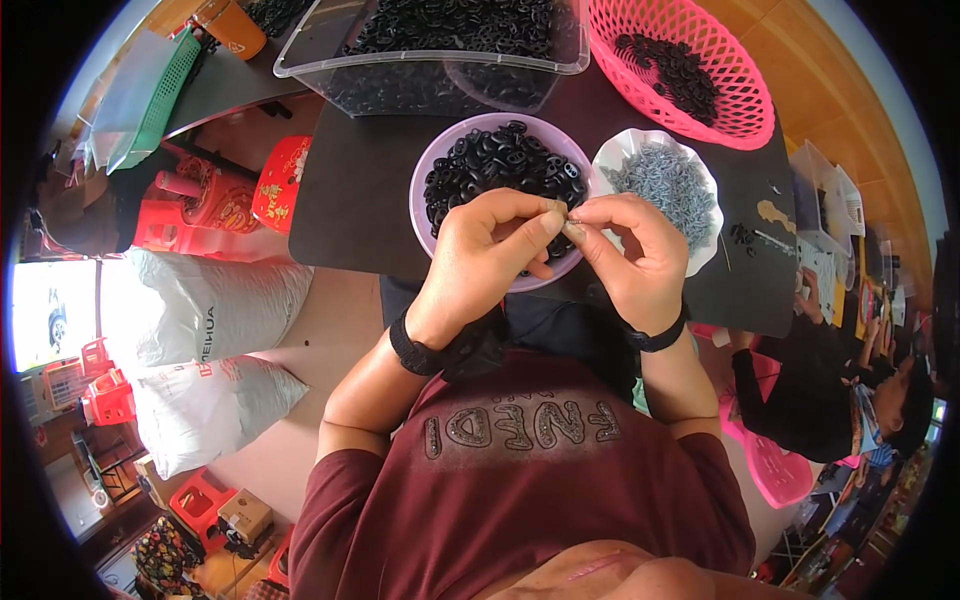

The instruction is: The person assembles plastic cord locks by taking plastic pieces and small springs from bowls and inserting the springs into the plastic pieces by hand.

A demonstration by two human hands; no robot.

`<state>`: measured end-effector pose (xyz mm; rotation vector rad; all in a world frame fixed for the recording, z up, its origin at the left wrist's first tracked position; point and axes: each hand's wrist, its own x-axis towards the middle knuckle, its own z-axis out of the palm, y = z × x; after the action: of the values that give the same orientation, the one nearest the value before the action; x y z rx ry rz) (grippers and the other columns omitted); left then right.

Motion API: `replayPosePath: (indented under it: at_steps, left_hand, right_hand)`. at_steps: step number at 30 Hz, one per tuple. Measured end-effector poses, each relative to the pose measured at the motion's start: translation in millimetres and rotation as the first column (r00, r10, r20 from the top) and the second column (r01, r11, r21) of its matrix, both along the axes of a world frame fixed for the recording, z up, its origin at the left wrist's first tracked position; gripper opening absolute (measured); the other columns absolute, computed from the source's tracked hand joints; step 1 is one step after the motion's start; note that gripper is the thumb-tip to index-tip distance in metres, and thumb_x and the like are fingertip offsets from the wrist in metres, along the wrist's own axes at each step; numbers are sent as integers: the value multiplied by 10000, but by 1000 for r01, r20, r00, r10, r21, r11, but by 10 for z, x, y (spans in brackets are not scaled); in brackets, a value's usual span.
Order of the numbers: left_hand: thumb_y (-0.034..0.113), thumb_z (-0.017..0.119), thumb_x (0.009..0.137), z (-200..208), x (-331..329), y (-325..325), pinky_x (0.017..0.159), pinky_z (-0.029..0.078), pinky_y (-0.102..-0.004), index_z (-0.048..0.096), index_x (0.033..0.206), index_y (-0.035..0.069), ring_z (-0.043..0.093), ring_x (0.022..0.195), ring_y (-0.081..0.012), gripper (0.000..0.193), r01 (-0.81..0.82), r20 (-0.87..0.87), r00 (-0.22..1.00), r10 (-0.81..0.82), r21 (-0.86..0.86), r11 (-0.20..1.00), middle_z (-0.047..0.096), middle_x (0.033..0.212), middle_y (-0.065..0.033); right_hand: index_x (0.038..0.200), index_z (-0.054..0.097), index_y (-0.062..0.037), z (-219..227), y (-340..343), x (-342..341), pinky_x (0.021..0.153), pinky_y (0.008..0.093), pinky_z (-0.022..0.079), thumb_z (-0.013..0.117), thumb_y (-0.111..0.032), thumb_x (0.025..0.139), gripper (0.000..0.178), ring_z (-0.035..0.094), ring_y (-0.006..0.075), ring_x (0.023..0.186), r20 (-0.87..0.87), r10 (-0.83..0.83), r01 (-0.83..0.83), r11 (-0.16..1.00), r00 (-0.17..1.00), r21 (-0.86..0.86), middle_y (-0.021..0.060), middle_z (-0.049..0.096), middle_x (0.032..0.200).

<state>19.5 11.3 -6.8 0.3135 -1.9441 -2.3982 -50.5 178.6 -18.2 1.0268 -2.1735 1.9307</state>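
Note:
My left hand (488,258) and my right hand (640,258) meet fingertip to fingertip over the front of a lilac bowl (418,190). Both are closed in a pinch. Between the thumbs and forefingers shows a tiny greyish piece, too small to name. Glossy black oval plastic pieces with two holes (490,160) fill the bowl, heaped toward its rim. Just right of it stands a white bowl with a wavy rim (716,215), holding many small grey-blue pieces (660,185). My right hand covers part of that bowl's near left side.
Behind the bowls, a transparent bin (430,70) holds many black pieces, and a pink basket (755,90) holds more. Loose black bits (743,236) lie on the dark table (350,200). White sacks (215,310) stand left. A person in black (810,385) sits at right.

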Motion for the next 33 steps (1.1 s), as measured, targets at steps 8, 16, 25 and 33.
replayPosePath:
  at_steps: [8, 16, 25, 33]
  left_hand:
    - [177, 641, 940, -44, -42, -111, 580, 529, -227, 665, 996, -53, 609, 631, -91, 238, 98, 92, 988, -122, 225, 969, 631, 769, -37]
    - [85, 640, 922, -64, -35, 90, 575, 541, -235, 660, 969, -54, 649, 669, -121, 148, -98, -143, 986, 91, -46, 994, 622, 863, -73]
    - [14, 624, 911, -99, -104, 184, 596, 557, -239, 648, 965, -70, 676, 704, -154, 103, -132, -247, 963, 104, -101, 986, 608, 965, -101]
    - [135, 596, 964, -37, -138, 185, 620, 551, -231, 647, 1001, -38, 613, 674, -95, 184, -46, -49, 998, 45, -21, 999, 610, 769, -41]
  right_hand:
    - [1002, 700, -51, 60, -26, -7, 661, 276, 508, 724, 89, 729, 307, 649, 193, 733, -396, -12, 58, 993, 918, 104, 75, 693, 864]
    - [864, 632, 0, 96, 27, 35, 609, 245, 443, 595, -187, 971, 219, 545, 98, 658, 315, 42, -77, 992, 948, 102, 45, 612, 733]
    - [869, 597, -10, 66, 9, 36, 605, 258, 432, 605, -171, 959, 184, 532, 137, 632, 231, -9, -29, 986, 973, 162, 72, 577, 729]
    - [883, 613, -25, 38, 260, -111, 616, 274, 470, 731, 25, 782, 163, 576, 166, 647, -188, -222, 249, 959, 957, 135, 73, 621, 794]
